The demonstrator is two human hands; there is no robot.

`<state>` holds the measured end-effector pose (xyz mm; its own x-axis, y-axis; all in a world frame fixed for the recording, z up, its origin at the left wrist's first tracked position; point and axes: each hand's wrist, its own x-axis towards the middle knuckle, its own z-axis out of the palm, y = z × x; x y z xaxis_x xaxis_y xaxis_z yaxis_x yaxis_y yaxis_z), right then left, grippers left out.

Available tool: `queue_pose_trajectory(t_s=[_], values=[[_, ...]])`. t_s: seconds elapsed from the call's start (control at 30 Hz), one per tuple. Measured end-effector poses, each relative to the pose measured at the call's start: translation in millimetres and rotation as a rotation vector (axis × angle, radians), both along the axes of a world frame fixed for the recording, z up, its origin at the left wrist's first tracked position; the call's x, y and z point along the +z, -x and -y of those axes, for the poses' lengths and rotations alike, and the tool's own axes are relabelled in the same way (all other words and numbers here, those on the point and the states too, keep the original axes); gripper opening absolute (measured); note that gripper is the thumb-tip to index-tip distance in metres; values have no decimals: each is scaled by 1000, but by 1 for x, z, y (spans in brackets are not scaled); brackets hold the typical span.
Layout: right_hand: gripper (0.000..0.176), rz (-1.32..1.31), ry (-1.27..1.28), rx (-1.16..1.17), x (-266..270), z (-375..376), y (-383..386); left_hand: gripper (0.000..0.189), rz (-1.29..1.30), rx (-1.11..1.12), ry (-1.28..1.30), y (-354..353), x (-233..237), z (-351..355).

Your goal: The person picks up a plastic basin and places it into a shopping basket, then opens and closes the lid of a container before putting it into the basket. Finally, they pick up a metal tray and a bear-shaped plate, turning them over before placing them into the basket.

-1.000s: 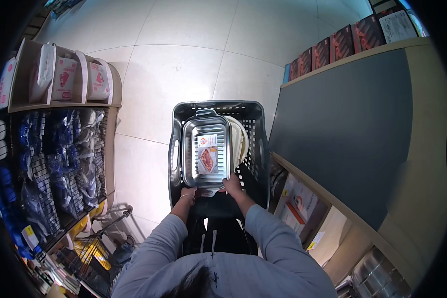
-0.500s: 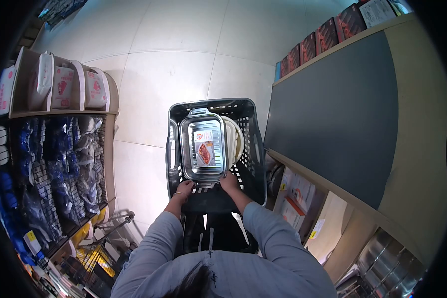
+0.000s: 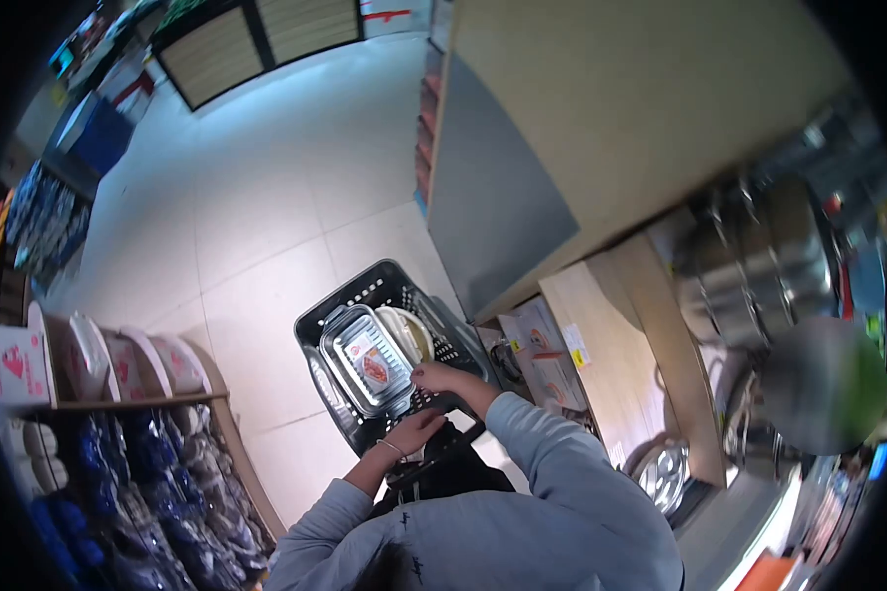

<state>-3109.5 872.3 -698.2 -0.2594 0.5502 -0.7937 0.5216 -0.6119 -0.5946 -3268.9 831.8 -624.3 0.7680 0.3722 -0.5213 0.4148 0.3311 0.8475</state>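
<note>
A silver metal roasting pan point(image 3: 347, 340) with a printed food label lies in the black shopping basket point(image 3: 310, 317), close in front of my body. Cream-coloured round pieces point(image 3: 410, 333), perhaps plates or lids, stand beside the pan on its right. My right hand point(image 3: 438, 378) is closed at the pan's near right corner, its fingertips partly hidden. Nearer to me, my left hand point(image 3: 416, 431) is over the basket's near end, apart from the pan. Its fingers stretch to the right and appear to hold nothing.
On the left, a shelf point(image 3: 138, 402) carries pink-and-white packages above hanging blue bagged goods point(image 3: 168, 463). A tall grey-panelled display unit point(image 3: 498, 187) borders the aisle on the right. Stainless pots point(image 3: 754, 266) and a blurred round green-and-grey item point(image 3: 823, 384) are farther right.
My view has turned right, so the basket appears tilted and more shelving shows on the right. My left hand has come away from the pan's near end; my right stays at its corner.
</note>
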Motion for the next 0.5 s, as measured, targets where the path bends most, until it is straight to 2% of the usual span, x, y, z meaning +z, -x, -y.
queue_pose_trajectory(t_s=[0.07, 0.13, 0.17, 0.2, 0.23, 0.27, 0.33, 0.37, 0.5], values=[[32, -46, -102, -172, 49, 15, -13, 44, 65, -127, -111, -13, 51, 3], [30, 84, -244, -138, 97, 41, -21, 51, -21, -242, -288, -18, 66, 20], [29, 214, -337, -90, 126, 59, -22, 56, 115, -102, -566, -16, 69, 29], [28, 344, -414, -41, 157, 79, -19, 56, -96, -225, -535, -16, 83, 28], [23, 323, -350, -40, 185, 96, -15, 55, -130, -278, -575, -17, 80, 30], [23, 343, -342, -99, 185, 118, -10, 55, -105, -290, -584, -15, 65, 33], [23, 401, -870, -243, 181, 159, 3, 52, -58, -287, -601, -15, 69, 38], [32, 443, -873, -267, 182, 175, 10, 51, -56, -297, -622, -14, 66, 42], [45, 646, -961, -238, 192, 215, 31, 47, 23, -361, -624, -9, 73, 59]])
